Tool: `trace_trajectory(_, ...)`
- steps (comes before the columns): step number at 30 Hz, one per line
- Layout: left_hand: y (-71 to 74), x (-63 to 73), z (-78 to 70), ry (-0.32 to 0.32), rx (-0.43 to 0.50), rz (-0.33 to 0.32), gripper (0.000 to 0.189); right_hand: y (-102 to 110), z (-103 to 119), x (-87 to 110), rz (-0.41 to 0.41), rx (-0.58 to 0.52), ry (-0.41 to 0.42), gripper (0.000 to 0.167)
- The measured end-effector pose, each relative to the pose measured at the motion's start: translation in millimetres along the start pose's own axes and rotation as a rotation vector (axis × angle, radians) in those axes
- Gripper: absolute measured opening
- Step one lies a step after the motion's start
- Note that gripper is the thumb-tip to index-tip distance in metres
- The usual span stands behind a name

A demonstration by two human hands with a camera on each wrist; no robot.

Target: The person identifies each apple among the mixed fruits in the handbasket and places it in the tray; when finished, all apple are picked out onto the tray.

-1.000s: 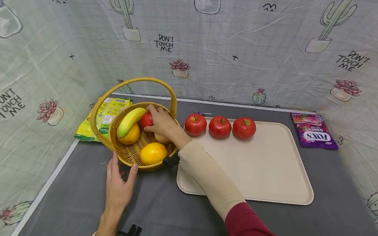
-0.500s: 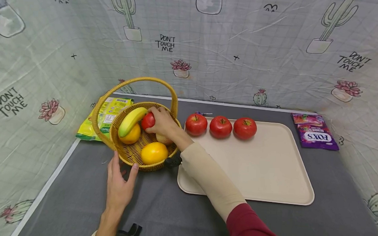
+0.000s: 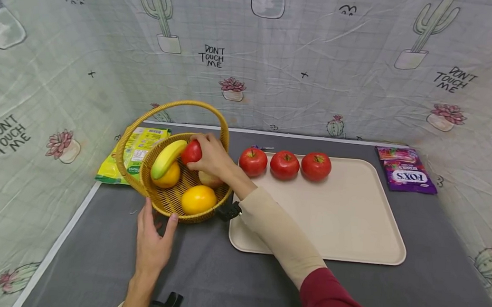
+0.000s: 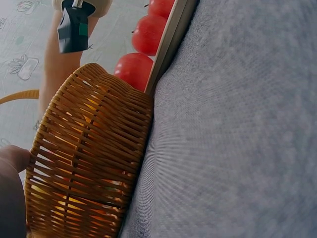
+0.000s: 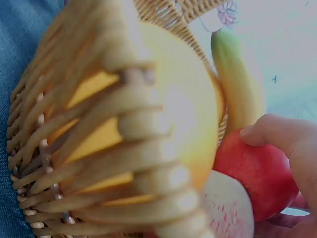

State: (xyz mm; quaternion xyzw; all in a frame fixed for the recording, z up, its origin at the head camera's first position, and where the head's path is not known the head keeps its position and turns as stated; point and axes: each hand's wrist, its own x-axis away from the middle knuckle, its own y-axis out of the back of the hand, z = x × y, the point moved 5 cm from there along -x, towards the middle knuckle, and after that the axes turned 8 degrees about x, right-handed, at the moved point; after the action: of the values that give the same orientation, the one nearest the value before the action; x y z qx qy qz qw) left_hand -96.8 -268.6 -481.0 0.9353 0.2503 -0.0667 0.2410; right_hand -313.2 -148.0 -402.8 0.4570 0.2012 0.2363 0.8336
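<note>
In the head view, a yellow wicker basket [image 3: 167, 204] with a tall handle stands left of the tray. My right hand [image 3: 211, 158] reaches into its far side and grips a red apple [image 3: 192, 151] between thumb and fingers. A banana [image 3: 168, 159] lies over an orange [image 3: 168, 175] at the basket's left. Nearer sits another orange fruit [image 3: 199, 199]. A pale, red-speckled fruit [image 5: 228, 206] is partly hidden under the right hand. My left hand [image 3: 153, 247] touches the basket's near-left side with fingers spread; its thumb [image 4: 16, 157] meets the rim.
Right of the basket lies a beige tray [image 3: 336, 217], with three red apples [image 3: 285, 165] lined along its far-left edge. A yellow-green packet [image 3: 136, 157] lies behind the basket. Past the tray's right corner is a purple Fox's packet [image 3: 409, 172]. A patterned curtain [image 3: 277, 79] bounds the grey table [image 3: 228, 285].
My right hand has risen slightly inside the basket, bringing the red apple up with it. The left hand stays against the basket.
</note>
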Motion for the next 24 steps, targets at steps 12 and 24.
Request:
trace_trajectory(12, -0.2, 0.8, 0.1, -0.005, 0.000, 0.000, 0.083, 24.6, 7.9, 18.2, -0.113, -0.029, 0.042, 0.070)
trace_trajectory(24, -0.5, 0.3, 2.2, 0.004, 0.003, 0.008, 0.083, 45.2, 12.8, 45.0, -0.160, -0.055, 0.092, 0.071)
